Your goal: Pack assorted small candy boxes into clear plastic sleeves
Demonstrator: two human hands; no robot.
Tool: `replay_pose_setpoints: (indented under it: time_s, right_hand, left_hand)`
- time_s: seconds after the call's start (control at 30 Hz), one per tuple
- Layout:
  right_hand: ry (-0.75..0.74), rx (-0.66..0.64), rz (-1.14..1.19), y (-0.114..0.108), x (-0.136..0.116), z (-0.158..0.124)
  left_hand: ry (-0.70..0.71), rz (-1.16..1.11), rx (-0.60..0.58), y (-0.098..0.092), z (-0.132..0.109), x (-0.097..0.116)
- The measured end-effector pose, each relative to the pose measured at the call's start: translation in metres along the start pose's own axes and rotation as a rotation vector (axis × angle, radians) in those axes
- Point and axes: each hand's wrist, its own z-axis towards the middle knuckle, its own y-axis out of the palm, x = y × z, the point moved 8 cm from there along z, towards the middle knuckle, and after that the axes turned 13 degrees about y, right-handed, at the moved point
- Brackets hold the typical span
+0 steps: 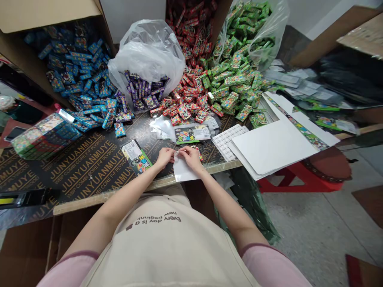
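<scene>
At the front edge of the table, my left hand (166,158) and my right hand (191,158) are close together, fingers pinched on the upper end of a white flat pouch (184,172). Its lower end hangs over the table edge. Partly hidden behind my right hand lies a small red packet (198,152). A printed header card (136,156) lies left of my left hand, and another printed card (193,133) lies just beyond both hands. Clear plastic bags (163,127) are beside that card. A sheet of white stickers (229,141) lies to the right.
Piles of small boxes cover the back: blue (86,75), purple (140,89) by a plastic bag (146,52), red (191,93) and green (233,83). White card sheets (272,145) overhang the right edge. A shrink-wrapped stack (44,135) and a black tool (24,198) are left.
</scene>
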Motion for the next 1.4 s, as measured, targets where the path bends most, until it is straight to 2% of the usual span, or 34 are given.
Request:
replay_pose_setpoints:
  time_s: [0.13,0.27,0.33,0.43,0.5,0.57,0.67,0.83,0.97,1.3,1.37,1.4]
  right_hand:
    - [0.141,-0.1,0.162,0.004,0.008,-0.001]
    - [0.189,-0.08,0.167,-0.001,0.008,-0.003]
    - [0.128,-0.009,0.089,-0.011,0.0,-0.003]
    - [-0.06,0.152,-0.162,-0.027,-0.02,-0.003]
    - [-0.157,0.182,-0.345,-0.028,-0.03,-0.001]
    - [-0.195,0.125,-0.49,-0.022,-0.034,0.002]
    - [-0.198,0.002,-0.601,-0.011,-0.031,0.007]
    - [-0.182,-0.175,-0.492,-0.002,-0.022,0.017]
    - [-0.202,-0.222,-0.4,-0.001,-0.02,0.022]
    - [-0.387,-0.095,-0.599,0.002,-0.032,0.004]
    - [-0.385,-0.023,-0.595,-0.003,-0.032,-0.001]
    - [-0.363,0.056,-0.566,-0.01,-0.032,-0.004]
  left_hand:
    - [0.01,0.037,-0.001,0.001,0.001,0.005]
    - [0.025,0.149,-0.026,0.001,0.005,0.01]
    - [0.065,0.261,-0.054,0.001,0.008,0.014]
    - [0.17,0.45,-0.065,0.001,0.013,0.021]
    - [0.245,0.582,-0.046,0.001,0.015,0.027]
    - [0.301,0.677,-0.029,0.002,0.016,0.031]
    - [0.309,0.669,-0.02,0.004,0.017,0.029]
    - [0.318,0.656,-0.007,0.002,0.015,0.026]
    - [0.351,0.708,-0.032,0.005,0.011,0.029]
    - [0.361,0.764,-0.129,0.012,0.006,0.03]
    - [0.364,0.783,-0.141,0.015,0.006,0.031]
    - [0.364,0.793,-0.14,0.016,0.006,0.031]
